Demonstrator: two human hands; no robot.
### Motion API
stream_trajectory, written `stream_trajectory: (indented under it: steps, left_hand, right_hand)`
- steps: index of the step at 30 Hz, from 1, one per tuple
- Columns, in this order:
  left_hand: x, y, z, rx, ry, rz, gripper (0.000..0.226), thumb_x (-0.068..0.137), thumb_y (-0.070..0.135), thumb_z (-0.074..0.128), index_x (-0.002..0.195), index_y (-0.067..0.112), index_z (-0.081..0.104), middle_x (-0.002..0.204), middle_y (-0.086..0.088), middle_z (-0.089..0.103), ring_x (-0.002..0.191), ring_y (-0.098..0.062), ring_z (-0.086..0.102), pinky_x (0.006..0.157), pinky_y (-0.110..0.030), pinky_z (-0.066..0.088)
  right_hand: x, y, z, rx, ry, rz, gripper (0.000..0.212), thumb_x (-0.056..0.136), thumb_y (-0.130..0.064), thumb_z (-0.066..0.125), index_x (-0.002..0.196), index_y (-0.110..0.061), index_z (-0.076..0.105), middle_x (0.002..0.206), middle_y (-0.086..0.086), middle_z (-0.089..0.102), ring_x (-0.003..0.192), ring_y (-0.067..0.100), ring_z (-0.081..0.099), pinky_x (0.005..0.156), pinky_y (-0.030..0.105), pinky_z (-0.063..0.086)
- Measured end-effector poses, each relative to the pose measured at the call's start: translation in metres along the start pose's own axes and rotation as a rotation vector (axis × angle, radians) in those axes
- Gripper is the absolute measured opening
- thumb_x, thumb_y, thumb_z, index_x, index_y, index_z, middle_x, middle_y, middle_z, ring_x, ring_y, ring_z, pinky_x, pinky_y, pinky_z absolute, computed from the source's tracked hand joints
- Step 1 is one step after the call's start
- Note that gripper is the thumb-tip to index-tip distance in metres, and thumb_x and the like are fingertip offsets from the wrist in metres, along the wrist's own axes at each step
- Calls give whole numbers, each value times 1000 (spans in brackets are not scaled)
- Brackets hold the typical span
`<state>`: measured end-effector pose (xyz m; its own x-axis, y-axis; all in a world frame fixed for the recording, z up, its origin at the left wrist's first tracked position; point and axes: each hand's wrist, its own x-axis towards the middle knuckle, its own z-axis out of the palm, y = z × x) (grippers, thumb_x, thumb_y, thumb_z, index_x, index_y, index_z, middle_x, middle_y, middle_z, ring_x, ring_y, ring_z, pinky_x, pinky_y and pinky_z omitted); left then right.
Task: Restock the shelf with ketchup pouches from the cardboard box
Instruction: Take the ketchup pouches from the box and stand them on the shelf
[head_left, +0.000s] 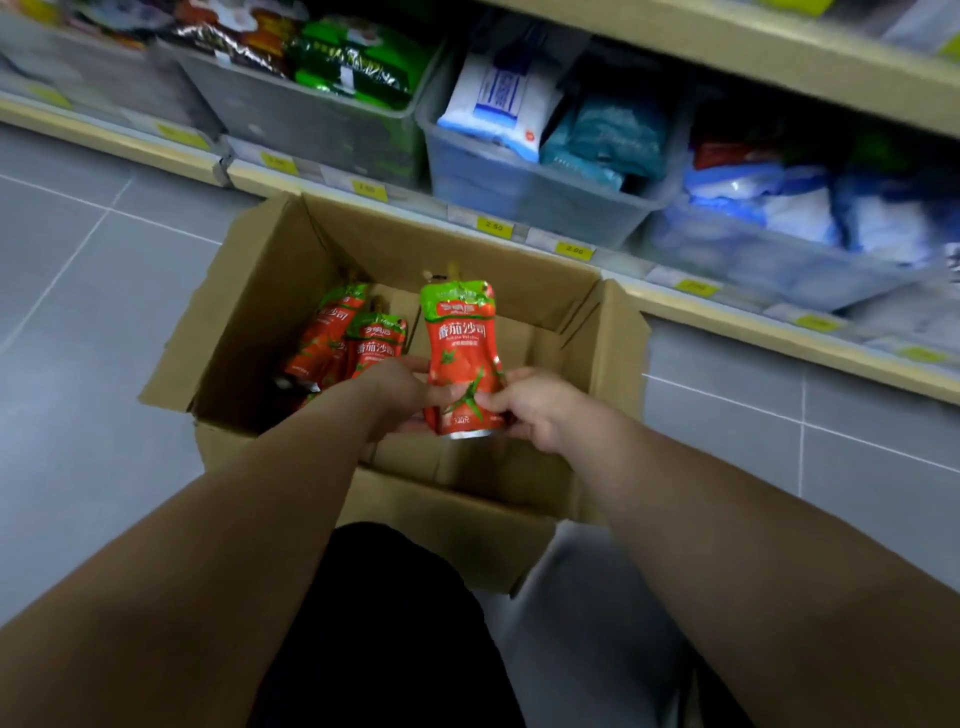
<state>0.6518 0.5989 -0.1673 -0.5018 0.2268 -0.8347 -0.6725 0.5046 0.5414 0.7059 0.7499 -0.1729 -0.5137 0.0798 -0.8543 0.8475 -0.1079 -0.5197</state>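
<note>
My left hand (400, 387) and right hand (535, 408) both pinch the red-and-green foil ketchup pouch (462, 358), upright above the brown cardboard box's (249, 312) near edge. I should lift straight, supporting its base.

You hold one ketchup pouch (464, 353) upright at the centre of the frame, over the open cardboard box (270, 291). It is red with a green top band, a tomato picture, white Chinese lettering and a small spout at its top; its lower half is pinched from both sides. The box is plain brown, flaps folded outward, resting on the grey floor tiles just in front of the bottom shelf (779, 332). Inside it, toward the left, you have several more pouches (343, 338) of the same design, leaning against each other with spouts pointing up. The right part of the box interior shows bare cardboard.
</note>
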Motion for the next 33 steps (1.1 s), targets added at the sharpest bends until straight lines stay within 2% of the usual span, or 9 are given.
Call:
stream_trajectory:
  steps: [2, 5, 8, 10, 16, 23, 27, 30, 33]
  left_hand:
    - [-16, 19, 9, 35, -3, 84, 54, 74, 19, 77, 122, 19, 52, 111, -9, 65, 84, -19, 65, 58, -29, 53]
    - [-39, 47, 28, 64, 52, 268, 50, 74, 17, 77, 117, 19, 53, 113, -8, 65, 92, -22, 66, 74, -36, 57]
    - [-65, 78, 51, 72, 86, 508, 49, 76, 8, 74, 118, 18, 52, 111, -5, 65, 88, -11, 63, 80, -33, 54]
    - [-75, 98, 63, 172, 143, 628, 53, 76, 12, 74, 123, 18, 52, 103, 1, 63, 84, -5, 60, 82, -30, 52]
    - [-95, 168, 113, 376, 280, 890, 57, 79, 24, 72, 129, 24, 47, 111, -1, 67, 97, -16, 63, 84, -27, 47]
    - [-115, 232, 187, 361, 414, 1186, 51, 84, 24, 64, 132, 22, 45, 111, -2, 67, 98, -19, 63, 81, -27, 48]
    - [-123, 268, 221, 361, 501, 1345, 52, 84, 21, 64, 133, 18, 46, 106, -3, 67, 90, -13, 59, 67, -13, 34]
    - [-123, 291, 243, 392, 562, 1396, 48, 88, 20, 60, 133, 13, 45, 112, -8, 63, 100, -19, 57, 78, -19, 38]
    - [-123, 318, 266, 391, 611, 1465, 45, 90, 14, 55, 133, 11, 46, 117, -9, 59, 108, -23, 54, 90, -30, 43]
  right_hand:
    - [-22, -17, -16, -54, 87, -95, 44, 74, 2, 72, 111, -13, 53, 115, 10, 63, 97, 23, 59, 80, 35, 49]
    - [-50, -38, -37, -80, 202, -248, 60, 69, 6, 74, 122, -8, 50, 119, 13, 61, 98, 23, 60, 79, 35, 53]
    - [-78, -52, -61, -194, 323, -407, 63, 71, -6, 77, 126, -12, 49, 123, 10, 61, 110, 27, 59, 94, 44, 49]
    - [-91, -60, -77, -260, 399, -506, 56, 72, -14, 77, 122, -18, 51, 117, 7, 64, 105, 25, 61, 93, 44, 49]
    - [-125, -87, -138, -294, 644, -765, 48, 76, -21, 72, 119, -20, 49, 110, 6, 66, 100, 26, 61, 86, 42, 50]
    - [-162, -120, -217, -257, 871, -996, 28, 78, -14, 67, 100, -21, 50, 81, -6, 58, 71, 16, 53, 56, 24, 34]
    - [-180, -138, -261, -312, 940, -1080, 27, 82, -16, 63, 103, -18, 47, 82, -5, 63, 70, 16, 55, 60, 27, 38]
    - [-188, -149, -286, -303, 962, -1146, 25, 85, -13, 57, 100, -24, 40, 88, -5, 62, 73, 11, 53, 64, 24, 38]
    - [-193, -164, -311, -261, 945, -1165, 19, 88, -13, 52, 103, -19, 40, 100, 2, 63, 88, 21, 60, 75, 35, 48]
